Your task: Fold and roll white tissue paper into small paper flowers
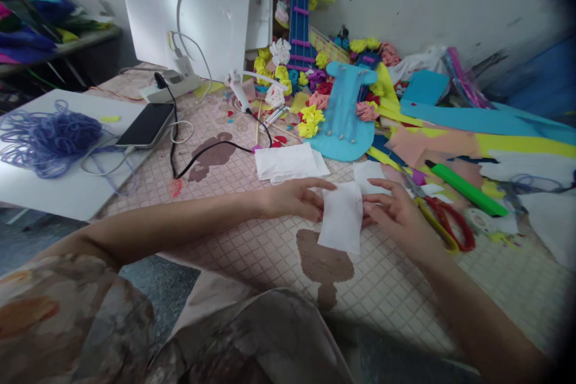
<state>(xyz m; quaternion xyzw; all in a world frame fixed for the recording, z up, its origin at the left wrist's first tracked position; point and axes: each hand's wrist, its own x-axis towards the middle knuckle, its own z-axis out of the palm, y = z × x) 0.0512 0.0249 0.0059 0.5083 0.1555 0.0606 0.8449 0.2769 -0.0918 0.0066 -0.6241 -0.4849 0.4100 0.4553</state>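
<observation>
A small white sheet of paper [342, 219] hangs between both hands over the pink checked tablecloth [396, 288]. My left hand [294, 198] pinches its left edge, fingers closed on it. On the sheet's right edge my right hand [398, 213] grips with curled fingers. A stack of similar white sheets [288, 162] lies just beyond my left hand, and another white piece [368, 173] lies behind the held sheet.
Red and yellow scissors [443, 219] and a green marker [468, 189] lie right of my right hand. A blue foam cut-out [342, 114], paper flowers [310, 120] and coloured sheets crowd the back. A phone [146, 125], black cable and purple yarn [49, 138] sit at left.
</observation>
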